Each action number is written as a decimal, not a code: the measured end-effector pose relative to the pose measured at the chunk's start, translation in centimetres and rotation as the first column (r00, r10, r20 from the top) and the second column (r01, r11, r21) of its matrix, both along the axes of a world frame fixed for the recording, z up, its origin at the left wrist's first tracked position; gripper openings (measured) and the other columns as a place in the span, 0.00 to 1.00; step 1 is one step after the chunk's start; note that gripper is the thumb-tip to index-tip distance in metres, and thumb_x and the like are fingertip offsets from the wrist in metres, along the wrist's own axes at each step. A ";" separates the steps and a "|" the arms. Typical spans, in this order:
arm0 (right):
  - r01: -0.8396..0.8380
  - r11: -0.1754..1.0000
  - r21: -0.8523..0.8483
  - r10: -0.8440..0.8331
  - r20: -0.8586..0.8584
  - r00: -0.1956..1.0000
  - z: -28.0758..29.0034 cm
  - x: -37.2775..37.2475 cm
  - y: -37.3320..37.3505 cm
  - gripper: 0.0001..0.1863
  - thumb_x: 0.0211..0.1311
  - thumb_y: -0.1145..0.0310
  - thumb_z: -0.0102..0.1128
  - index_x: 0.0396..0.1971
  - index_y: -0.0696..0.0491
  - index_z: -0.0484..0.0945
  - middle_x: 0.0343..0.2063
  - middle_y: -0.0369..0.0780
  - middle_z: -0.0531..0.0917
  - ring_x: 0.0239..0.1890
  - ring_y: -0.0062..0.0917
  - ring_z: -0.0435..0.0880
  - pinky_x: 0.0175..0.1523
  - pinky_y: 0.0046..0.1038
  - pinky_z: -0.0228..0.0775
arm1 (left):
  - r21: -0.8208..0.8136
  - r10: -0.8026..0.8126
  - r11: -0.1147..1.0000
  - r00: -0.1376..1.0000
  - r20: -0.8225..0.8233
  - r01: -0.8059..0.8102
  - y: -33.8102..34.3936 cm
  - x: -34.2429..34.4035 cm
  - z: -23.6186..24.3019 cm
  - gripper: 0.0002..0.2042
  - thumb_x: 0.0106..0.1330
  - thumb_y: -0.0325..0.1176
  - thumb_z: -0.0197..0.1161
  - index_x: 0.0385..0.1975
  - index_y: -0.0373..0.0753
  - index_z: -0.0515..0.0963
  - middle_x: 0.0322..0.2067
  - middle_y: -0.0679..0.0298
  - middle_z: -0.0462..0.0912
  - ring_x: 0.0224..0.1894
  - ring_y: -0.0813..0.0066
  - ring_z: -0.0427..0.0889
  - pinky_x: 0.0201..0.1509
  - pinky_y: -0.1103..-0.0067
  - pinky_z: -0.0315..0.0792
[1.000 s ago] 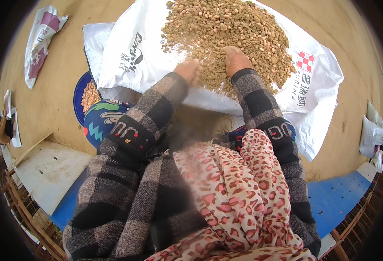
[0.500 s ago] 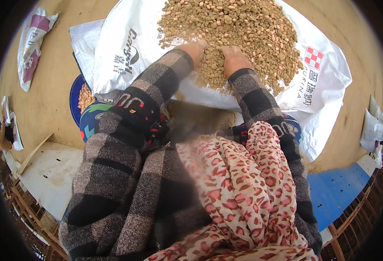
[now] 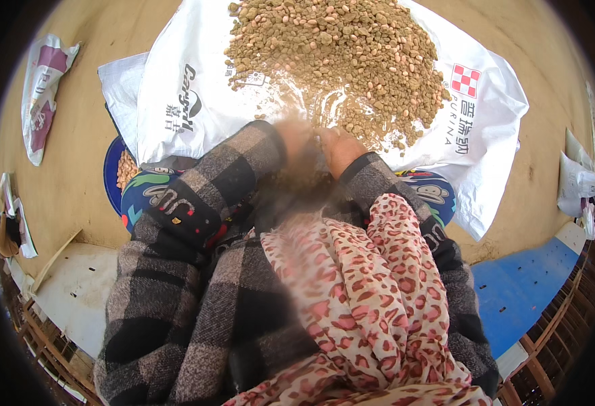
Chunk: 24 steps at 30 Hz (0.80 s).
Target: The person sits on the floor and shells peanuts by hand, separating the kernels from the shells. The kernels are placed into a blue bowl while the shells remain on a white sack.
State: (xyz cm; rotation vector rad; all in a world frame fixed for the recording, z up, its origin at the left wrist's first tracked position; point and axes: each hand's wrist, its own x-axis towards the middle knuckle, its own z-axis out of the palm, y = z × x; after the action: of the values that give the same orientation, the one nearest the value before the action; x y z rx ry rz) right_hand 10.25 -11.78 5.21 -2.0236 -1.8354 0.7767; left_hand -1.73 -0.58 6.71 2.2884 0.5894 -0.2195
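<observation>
A heap of brown soil clods mixed with pink shelled peanuts (image 3: 351,51) lies on a white woven sack (image 3: 209,74) in front of me. My left hand (image 3: 292,135) is smeared by motion at the sack's near edge. Close beside it, my right hand (image 3: 341,147) is drawn in at the same edge, its fingers mostly hidden. Below and between the hands, a brown blur looks like loose soil coming off the sack. Streaks of thin soil mark the white surface just beyond my fingers.
A blue basin (image 3: 113,166) with peanuts stands at my left, partly covered by my patterned knee covering. Empty-looking sacks lie far left (image 3: 44,95) and right (image 3: 578,186). White (image 3: 81,284) and blue (image 3: 524,284) boards flank me. My leopard-print scarf (image 3: 372,291) hangs in front.
Both hands have pulled back toward my body from the heap to the sack's near edge. Soil has been dragged along, baring streaked white sack behind them.
</observation>
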 end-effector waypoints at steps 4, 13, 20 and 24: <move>0.191 0.972 0.139 -0.162 -0.194 0.968 2.0 0.7 1.2 0.16 0.55 0.66 0.52 0.45 0.51 0.69 0.38 0.49 0.74 0.41 0.44 0.72 0.47 0.36 0.65 | -0.866 0.779 -0.141 0.485 -0.396 -0.480 0.0 3.8 -0.7 0.12 0.67 0.38 0.43 0.29 0.39 0.70 0.17 0.69 0.70 0.14 0.84 0.67 0.17 0.88 0.67; 0.628 0.711 0.317 -0.687 0.118 0.717 -1.4 11.2 3.6 0.25 0.56 0.62 0.51 0.55 0.47 0.62 0.59 0.48 0.56 0.61 0.42 0.52 0.63 0.40 0.47 | -0.766 0.825 0.114 0.490 -0.283 -0.633 3.5 3.1 -2.7 0.16 0.66 0.45 0.46 0.19 0.44 0.64 0.12 0.75 0.61 0.11 0.86 0.57 0.09 0.88 0.53; 0.632 0.740 0.229 -0.671 0.190 0.717 -5.2 4.5 6.4 0.29 0.56 0.66 0.50 0.59 0.41 0.55 0.62 0.48 0.48 0.63 0.45 0.46 0.64 0.43 0.41 | -0.755 0.877 0.117 0.424 -0.227 -0.645 5.0 1.1 -2.7 0.14 0.66 0.44 0.44 0.21 0.44 0.64 0.11 0.76 0.58 0.11 0.86 0.54 0.10 0.86 0.50; 0.501 0.836 0.225 -0.538 0.151 0.830 -3.7 0.3 8.5 0.27 0.57 0.70 0.47 0.58 0.39 0.57 0.62 0.45 0.49 0.64 0.41 0.45 0.65 0.43 0.39 | -0.731 0.906 0.039 0.333 -0.262 -0.681 4.6 0.1 -2.1 0.11 0.66 0.38 0.42 0.35 0.39 0.69 0.17 0.73 0.66 0.14 0.86 0.60 0.11 0.88 0.56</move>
State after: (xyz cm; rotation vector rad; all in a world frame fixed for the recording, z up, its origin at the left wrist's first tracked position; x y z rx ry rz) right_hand 10.51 -3.31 1.56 -2.3890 -1.2668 0.2403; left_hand -1.60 4.05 4.60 0.8044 1.2822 0.3977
